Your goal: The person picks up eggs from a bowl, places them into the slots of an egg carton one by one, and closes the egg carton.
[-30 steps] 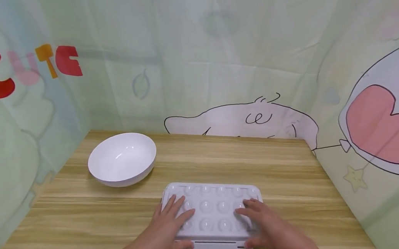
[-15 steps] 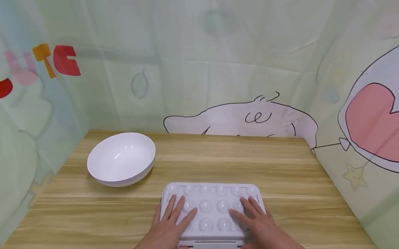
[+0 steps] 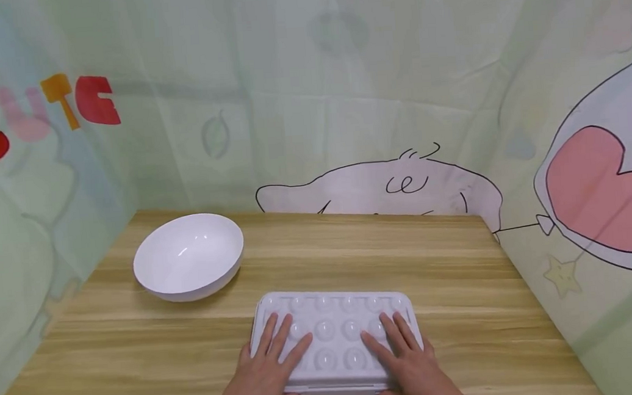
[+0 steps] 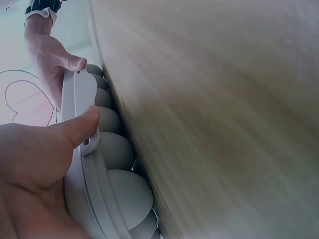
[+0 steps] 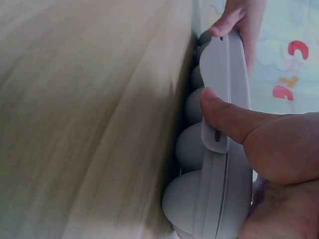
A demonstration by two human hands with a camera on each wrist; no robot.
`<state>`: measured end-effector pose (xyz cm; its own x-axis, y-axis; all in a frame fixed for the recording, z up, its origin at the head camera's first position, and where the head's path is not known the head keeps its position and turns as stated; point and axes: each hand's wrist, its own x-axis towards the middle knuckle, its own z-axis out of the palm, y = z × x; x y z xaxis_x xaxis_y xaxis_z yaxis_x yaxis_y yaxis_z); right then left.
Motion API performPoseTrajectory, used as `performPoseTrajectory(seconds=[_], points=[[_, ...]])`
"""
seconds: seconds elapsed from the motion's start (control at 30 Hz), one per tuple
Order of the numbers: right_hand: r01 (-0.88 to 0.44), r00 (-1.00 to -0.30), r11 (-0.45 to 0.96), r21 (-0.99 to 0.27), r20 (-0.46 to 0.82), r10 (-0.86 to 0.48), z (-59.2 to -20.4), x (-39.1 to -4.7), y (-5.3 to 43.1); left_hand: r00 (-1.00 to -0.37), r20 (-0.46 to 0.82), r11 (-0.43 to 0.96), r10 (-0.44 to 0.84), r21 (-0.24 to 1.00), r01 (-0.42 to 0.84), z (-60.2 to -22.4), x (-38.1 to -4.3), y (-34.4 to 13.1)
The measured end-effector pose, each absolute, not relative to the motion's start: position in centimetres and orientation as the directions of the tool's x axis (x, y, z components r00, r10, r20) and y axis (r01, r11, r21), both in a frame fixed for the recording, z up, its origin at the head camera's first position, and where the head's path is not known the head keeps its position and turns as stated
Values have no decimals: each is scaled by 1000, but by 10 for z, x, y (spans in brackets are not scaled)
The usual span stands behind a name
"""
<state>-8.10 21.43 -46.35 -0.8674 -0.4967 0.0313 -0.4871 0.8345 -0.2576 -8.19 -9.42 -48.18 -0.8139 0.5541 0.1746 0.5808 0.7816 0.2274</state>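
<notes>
A white lidded egg box (image 3: pixel 340 346) with rows of round bumps lies lengthwise before me. My left hand (image 3: pixel 264 366) spreads straight fingers over the left of the lid, and its thumb presses the latch flap (image 4: pixel 85 94) at the front. Over the right part, my right hand (image 3: pixel 418 365) does the same, its thumb on that flap (image 5: pixel 217 69). Both wrist views show the flap lying down over the front rim, with rounded egg cups (image 4: pixel 130 196) bulging below it. The box's contents are hidden.
A white bowl (image 3: pixel 188 255) stands back left on the wood-grain table (image 3: pixel 353 250), with nothing visible inside it. Printed cloth walls (image 3: pixel 299 119) enclose the table at the back and both sides.
The front flap, which stuck out toward me, is now folded down under my thumbs. My right hand has shifted slightly left and spread its fingers on the lid. The bowl stays put.
</notes>
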Motion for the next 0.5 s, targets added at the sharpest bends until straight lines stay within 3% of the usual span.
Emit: performPoseTrajectory(seconds=[0.5], points=[[-523, -838, 852, -6, 189, -512, -478, -72, 212, -767, 320, 822, 556, -76, 564, -488, -75, -90]])
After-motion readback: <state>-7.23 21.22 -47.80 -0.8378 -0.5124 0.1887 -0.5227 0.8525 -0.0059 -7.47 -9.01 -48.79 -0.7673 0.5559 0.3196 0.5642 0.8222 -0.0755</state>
